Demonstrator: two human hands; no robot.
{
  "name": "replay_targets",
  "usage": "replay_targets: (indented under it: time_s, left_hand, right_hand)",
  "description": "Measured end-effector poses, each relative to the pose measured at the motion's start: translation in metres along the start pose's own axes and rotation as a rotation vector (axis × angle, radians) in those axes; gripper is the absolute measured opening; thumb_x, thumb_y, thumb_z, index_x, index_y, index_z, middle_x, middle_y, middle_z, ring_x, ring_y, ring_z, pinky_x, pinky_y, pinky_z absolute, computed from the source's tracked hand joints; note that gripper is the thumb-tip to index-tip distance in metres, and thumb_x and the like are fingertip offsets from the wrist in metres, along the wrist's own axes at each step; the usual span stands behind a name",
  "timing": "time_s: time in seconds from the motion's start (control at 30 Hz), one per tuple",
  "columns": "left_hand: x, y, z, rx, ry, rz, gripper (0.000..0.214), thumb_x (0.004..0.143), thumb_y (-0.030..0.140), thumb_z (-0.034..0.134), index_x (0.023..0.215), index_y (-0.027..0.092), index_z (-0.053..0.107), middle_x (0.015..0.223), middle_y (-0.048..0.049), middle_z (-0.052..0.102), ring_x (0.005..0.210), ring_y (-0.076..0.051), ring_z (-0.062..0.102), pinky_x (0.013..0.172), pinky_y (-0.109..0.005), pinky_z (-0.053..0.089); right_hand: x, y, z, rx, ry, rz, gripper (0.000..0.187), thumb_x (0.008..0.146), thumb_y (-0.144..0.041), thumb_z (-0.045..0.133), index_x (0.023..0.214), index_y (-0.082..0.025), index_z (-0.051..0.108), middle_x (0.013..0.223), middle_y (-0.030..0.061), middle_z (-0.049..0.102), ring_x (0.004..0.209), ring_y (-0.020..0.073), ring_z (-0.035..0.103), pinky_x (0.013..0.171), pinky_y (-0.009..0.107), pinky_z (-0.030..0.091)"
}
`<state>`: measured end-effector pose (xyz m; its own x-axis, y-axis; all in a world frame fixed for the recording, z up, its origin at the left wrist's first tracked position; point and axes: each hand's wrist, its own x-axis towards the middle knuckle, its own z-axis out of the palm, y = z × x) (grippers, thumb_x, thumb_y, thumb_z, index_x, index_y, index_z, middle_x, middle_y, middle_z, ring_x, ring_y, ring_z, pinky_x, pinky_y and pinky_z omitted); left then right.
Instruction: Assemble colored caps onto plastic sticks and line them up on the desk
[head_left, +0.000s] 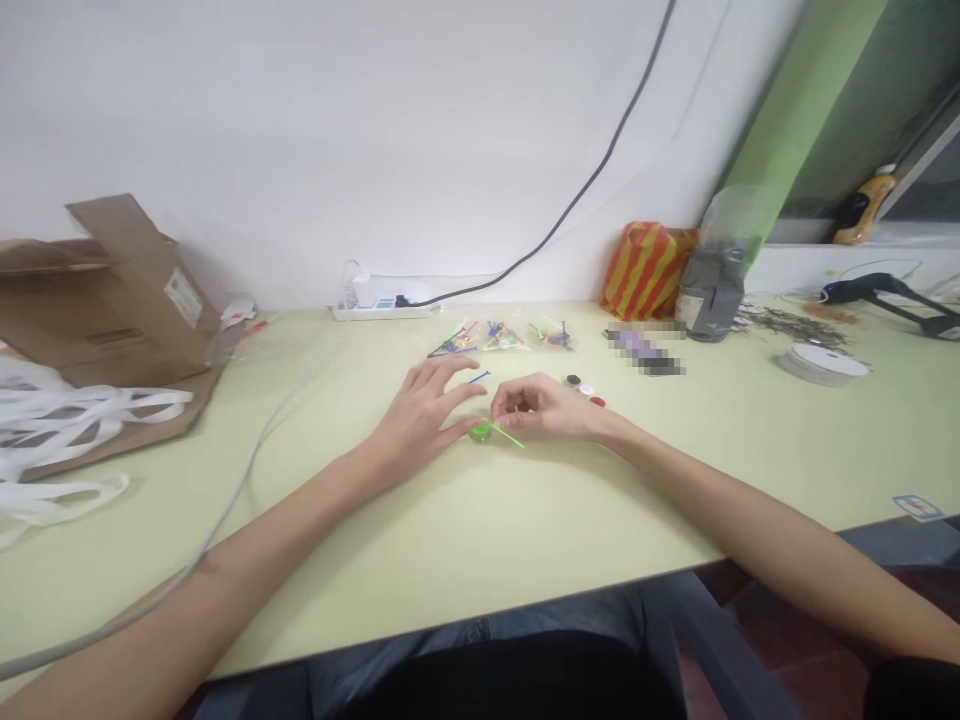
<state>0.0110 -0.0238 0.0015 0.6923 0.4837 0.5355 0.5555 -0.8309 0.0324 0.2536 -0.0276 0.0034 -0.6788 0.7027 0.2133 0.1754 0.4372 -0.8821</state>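
Note:
In the middle of the table, my right hand (544, 405) is closed, thumb and fingertips pinched on a thin bright green plastic stick (511, 436) that slants down to the right. Just left of it, my left hand (424, 415) has its fingers apart and curved. Its thumb tip comes up to a small round piece with a green top (481, 431); whether they touch I cannot tell. A short blue stick (480, 377) lies beyond the left fingers. Behind my right hand sit small round pieces, among them a white one (587, 391) and a red one (597, 401).
Clear bags of coloured sticks (504, 336) lie near the wall, beside a power strip (382, 310). A cardboard box (112, 310) and white straps (67, 420) are left. A striped bag (643, 270) and white spool (823, 364) are right. A grey cable (251, 475) crosses my left arm.

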Motion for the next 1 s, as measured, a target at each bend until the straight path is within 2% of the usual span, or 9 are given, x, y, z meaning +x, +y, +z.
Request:
replay_targets:
  time_s: [0.1,0.2,0.3,0.37,0.5,0.67,0.87,1.0]
  left_hand:
    - [0.000,-0.001,0.000,0.006,-0.051,0.043,0.017,0.097,0.035,0.056,0.100,0.023,0.068,0.139,-0.0088,0.057,0.138,-0.029,0.040,0.111,-0.050,0.033]
    - [0.001,0.001,-0.004,-0.014,-0.075,0.061,0.019,0.099,0.029,0.051,0.089,0.021,0.066,0.134,-0.0079,0.060,0.139,-0.028,0.040,0.110,-0.048,0.034]
    - [0.002,0.004,-0.007,-0.037,-0.102,0.058,0.020,0.101,0.024,0.046,0.088,0.020,0.062,0.131,-0.0082,0.061,0.139,-0.027,0.040,0.109,-0.046,0.034]
    - [0.003,0.003,-0.008,-0.050,-0.124,0.036,0.020,0.102,0.023,0.043,0.092,0.019,0.060,0.126,-0.0089,0.063,0.136,-0.026,0.042,0.108,-0.045,0.035]
    - [0.002,-0.002,-0.011,-0.028,-0.131,-0.049,0.024,0.104,0.025,0.034,0.097,0.019,0.056,0.108,-0.0097,0.063,0.118,-0.025,0.050,0.097,-0.042,0.041]
    - [0.001,-0.009,-0.016,0.064,-0.158,-0.055,0.030,0.104,0.030,0.031,0.084,0.020,0.051,0.090,-0.0083,0.060,0.095,-0.025,0.051,0.081,-0.039,0.040]
    - [-0.002,-0.007,-0.020,-0.260,-0.295,-0.315,0.034,0.103,0.042,0.031,0.080,0.021,0.045,0.071,0.0011,0.048,0.064,-0.016,0.045,0.063,-0.031,0.034]
    - [0.000,-0.005,-0.024,-0.465,-0.316,-0.391,0.037,0.100,0.046,0.036,0.074,0.020,0.042,0.069,0.0027,0.042,0.062,-0.013,0.040,0.061,-0.028,0.033]
  right_hand:
    - [0.000,0.002,0.006,0.112,-0.018,0.028,0.029,0.086,-0.043,0.070,0.088,-0.015,0.062,0.082,0.0023,0.063,0.072,0.0124,0.054,0.068,0.025,0.040]
    - [0.000,-0.001,0.006,0.135,0.028,0.039,0.031,0.085,-0.044,0.071,0.084,-0.015,0.060,0.079,0.0013,0.061,0.071,0.0118,0.053,0.067,0.025,0.040]
    - [0.000,-0.001,0.008,0.174,0.034,0.084,0.035,0.086,-0.049,0.070,0.083,-0.016,0.059,0.074,0.0000,0.059,0.065,0.0106,0.051,0.062,0.024,0.039]
    - [0.000,0.002,0.010,0.230,0.036,0.115,0.038,0.090,-0.054,0.063,0.088,-0.016,0.059,0.073,0.0010,0.061,0.060,0.0106,0.052,0.055,0.023,0.036]
    - [0.002,0.010,0.011,0.305,0.093,0.202,0.055,0.095,-0.065,0.045,0.091,-0.014,0.063,0.070,0.0054,0.065,0.053,0.0114,0.054,0.044,0.022,0.028]
    - [0.002,0.010,0.007,0.324,0.152,0.270,0.062,0.091,-0.071,0.044,0.082,-0.014,0.064,0.063,0.0031,0.060,0.046,0.0084,0.044,0.040,0.022,0.021]
    - [0.001,0.004,0.008,0.200,0.148,0.227,0.049,0.089,-0.061,0.057,0.070,-0.016,0.055,0.057,-0.0022,0.050,0.046,0.0063,0.037,0.042,0.021,0.024]
    - [0.001,0.004,0.007,0.200,0.208,0.259,0.043,0.090,-0.059,0.057,0.081,-0.017,0.056,0.059,-0.0034,0.050,0.045,0.0062,0.034,0.041,0.020,0.020]
